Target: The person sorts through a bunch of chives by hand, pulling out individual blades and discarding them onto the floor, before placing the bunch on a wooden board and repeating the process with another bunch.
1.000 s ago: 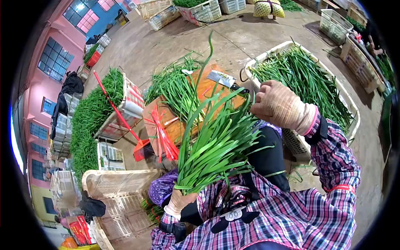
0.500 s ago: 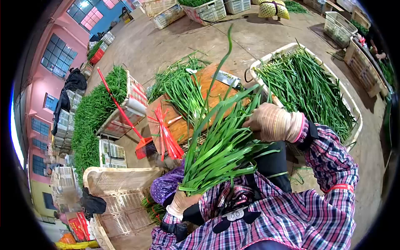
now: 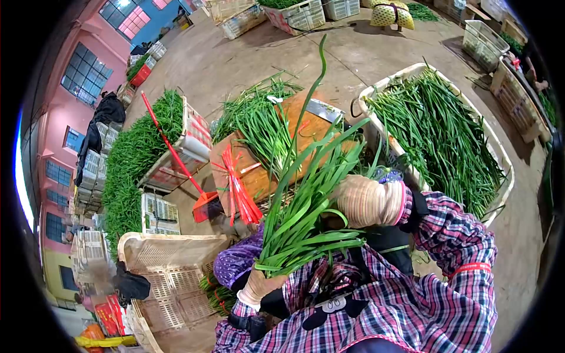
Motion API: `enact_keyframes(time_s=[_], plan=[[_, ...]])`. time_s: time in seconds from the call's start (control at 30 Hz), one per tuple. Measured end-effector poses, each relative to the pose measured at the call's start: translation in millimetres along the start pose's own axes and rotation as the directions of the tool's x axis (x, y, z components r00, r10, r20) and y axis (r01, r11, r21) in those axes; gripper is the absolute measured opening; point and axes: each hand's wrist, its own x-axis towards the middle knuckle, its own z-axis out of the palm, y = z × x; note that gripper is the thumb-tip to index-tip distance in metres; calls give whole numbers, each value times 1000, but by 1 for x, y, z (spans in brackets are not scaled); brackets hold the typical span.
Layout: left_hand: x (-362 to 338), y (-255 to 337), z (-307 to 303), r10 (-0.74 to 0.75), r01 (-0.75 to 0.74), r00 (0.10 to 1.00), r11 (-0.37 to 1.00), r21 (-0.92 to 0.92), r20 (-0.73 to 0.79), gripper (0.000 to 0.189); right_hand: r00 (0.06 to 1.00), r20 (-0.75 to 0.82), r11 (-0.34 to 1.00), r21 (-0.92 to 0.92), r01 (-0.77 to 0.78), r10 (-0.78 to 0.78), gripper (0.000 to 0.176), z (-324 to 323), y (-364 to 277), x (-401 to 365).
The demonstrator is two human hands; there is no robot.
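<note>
A loose bunch of long green leaves (image 3: 306, 217) lies across my lap, one leaf curling high above the rest. My left hand (image 3: 261, 286), in a pale glove, is closed round its lower end. My right hand (image 3: 369, 201), gloved and wrapped in tan bands, is against the bunch's right side; its fingertips are hidden by the leaves. Beyond the bunch is a wooden board (image 3: 318, 126) with a cleaver (image 3: 323, 110), a pile of greens (image 3: 259, 126) and red strips (image 3: 237, 188).
A crate full of greens (image 3: 511, 182) stands at right. To the left are an open crate (image 3: 170, 244), a red-handled dustpan (image 3: 205, 206) and a crate heaped with greens (image 3: 194, 132). More crates (image 3: 482, 44) stand farther back.
My right hand has moved left and down along the bunch, and its sleeve has come inward. My left hand keeps its hold. The view has shifted slightly.
</note>
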Motion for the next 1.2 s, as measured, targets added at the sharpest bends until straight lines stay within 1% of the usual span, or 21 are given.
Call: enact_keyframes(time_s=[0.03,0.07,0.13,0.17,0.23,0.33,0.37,0.4,0.47,0.5,0.6,0.63,0.7,0.8,0.87,1.0,1.07,1.1,1.13,1.17,1.2], plan=[[9,-6,0,205,-202,978,977,-62,47,31,985,132,991,89,102,-114,45,6,12,10],[7,-6,1,204,-201,978,978,-62,44,31,985,102,986,101,129,-139,45,11,14,9],[3,1,2,30,-29,1000,994,-106,9,29,982,164,986,154,70,-96,44,16,15,5],[2,2,2,29,-28,1000,994,-107,8,29,982,165,985,154,71,-97,44,25,22,3],[-1,3,4,-147,142,989,977,-159,-16,28,983,12,959,219,178,-185,45,39,32,3],[-1,-3,4,-152,151,988,972,-180,8,29,986,158,968,251,17,-58,47,24,22,0],[-1,5,5,-173,168,985,967,-194,-9,28,989,100,869,492,48,-111,46,40,39,-1],[-1,8,6,-173,168,985,966,-195,-9,28,989,101,870,492,47,-111,46,45,40,-5],[-1,9,6,-209,199,978,939,-281,-4,28,998,63,994,108,13,-20,47,38,27,-9],[-3,0,7,-133,125,991,978,-168,-34,32,936,350,996,57,-64,41,46,-8,0,9],[-2,8,5,-217,216,976,958,-191,13,37,895,428,987,36,-156,126,46,4,4,8],[-2,7,6,-218,217,976,958,-190,17,37,932,352,970,243,-1,-87,31,2,5,11],[-1,2,8,-148,149,989,972,-180,20,39,948,296,972,230,47,-116,32,6,3,9],[-2,0,8,-205,203,979,956,-209,12,38,965,188,970,196,146,-184,34,27,9,6],[-2,-2,7,-211,210,977,956,-207,18,39,962,213,922,379,82,-173,29,46,17,11],[0,2,8,-211,211,977,959,-189,20,40,980,176,976,211,54,-92,28,9,-5,9],[-1,-1,8,-203,201,979,963,-179,4,40,961,254,979,199,56,-106,31,-3,-8,10],[-2,-9,8,-126,126,992,985,-115,10,40,938,347,708,663,-243,-4,29,9,4,6],[-1,-10,8,-47,48,999,998,-51,22,40,881,472,174,866,-469,27,26,8,3,8],[0,-9,8,-47,48,999,997,-52,22,40,976,195,874,485,-13,-94,16,-5,-10,5],[2,-6,9,21,-20,999,1000,-19,33,40,976,196,875,484,-13,-94,16,-3,-10,2]])
